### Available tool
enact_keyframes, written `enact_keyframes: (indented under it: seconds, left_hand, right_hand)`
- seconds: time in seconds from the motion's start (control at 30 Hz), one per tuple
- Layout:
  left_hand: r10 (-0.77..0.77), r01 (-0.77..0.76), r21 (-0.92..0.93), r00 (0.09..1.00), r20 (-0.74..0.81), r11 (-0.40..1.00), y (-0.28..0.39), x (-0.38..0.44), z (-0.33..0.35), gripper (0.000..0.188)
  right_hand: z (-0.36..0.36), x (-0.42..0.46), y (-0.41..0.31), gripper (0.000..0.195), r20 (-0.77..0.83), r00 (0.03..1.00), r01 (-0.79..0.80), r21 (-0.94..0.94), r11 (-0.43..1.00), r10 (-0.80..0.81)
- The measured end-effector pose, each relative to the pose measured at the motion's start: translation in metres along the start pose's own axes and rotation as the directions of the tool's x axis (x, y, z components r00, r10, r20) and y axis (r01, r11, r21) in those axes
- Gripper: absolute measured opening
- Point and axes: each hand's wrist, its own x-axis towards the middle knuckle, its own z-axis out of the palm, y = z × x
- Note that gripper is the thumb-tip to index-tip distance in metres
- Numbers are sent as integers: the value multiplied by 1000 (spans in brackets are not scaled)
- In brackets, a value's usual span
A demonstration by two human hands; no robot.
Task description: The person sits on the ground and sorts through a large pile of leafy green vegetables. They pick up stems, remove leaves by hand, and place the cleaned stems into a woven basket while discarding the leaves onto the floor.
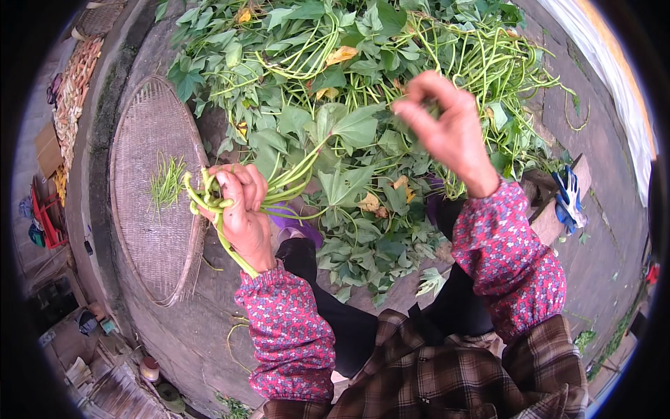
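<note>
My left hand is closed around a bunch of green leaf stalks, their cut ends sticking out at its left and broad leaves spreading to the upper right. Raised over the leafy heap, my right hand has its thumb and forefinger curled close to each other; whether something thin is between them cannot be told. A large pile of leafy vines, with some yellowed leaves, covers the ground before me. To the left lies an oval woven bamboo tray with a small heap of thin green stalks on it.
Blue and white work gloves lie on a wooden stool or board at the right. White sheeting borders the upper right. Beyond a raised concrete edge at left are corn cobs and a red chair-like object.
</note>
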Motion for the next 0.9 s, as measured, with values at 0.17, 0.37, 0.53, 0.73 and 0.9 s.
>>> enact_keyframes:
  seconds: [0.17, 0.37, 0.53, 0.73, 0.9]
  left_hand:
    - [-25, 31, -90, 997, 67, 995, -2, -1, 7, 30]
    - [0, 40, -215, 983, 183, 976, -2, 4, 1, 32]
    - [0, 61, -275, 976, 218, 959, -2, 3, 0, 33]
    - [6, 64, -350, 981, 196, 934, 1, 6, -8, 33]
    - [9, 77, -369, 974, 225, 926, 2, 5, -9, 33]
  right_hand:
    - [38, -11, -16, 16, 361, 908, 317, -262, 912, -212]
    - [48, -9, 6, 20, 297, 915, 339, -207, 918, -271]
    - [51, -10, 8, 16, 388, 902, 300, -248, 921, -189]
    - [58, -11, 5, 15, 322, 904, 344, -161, 925, -280]
    - [58, -11, 8, 16, 462, 866, 342, -268, 901, -191]
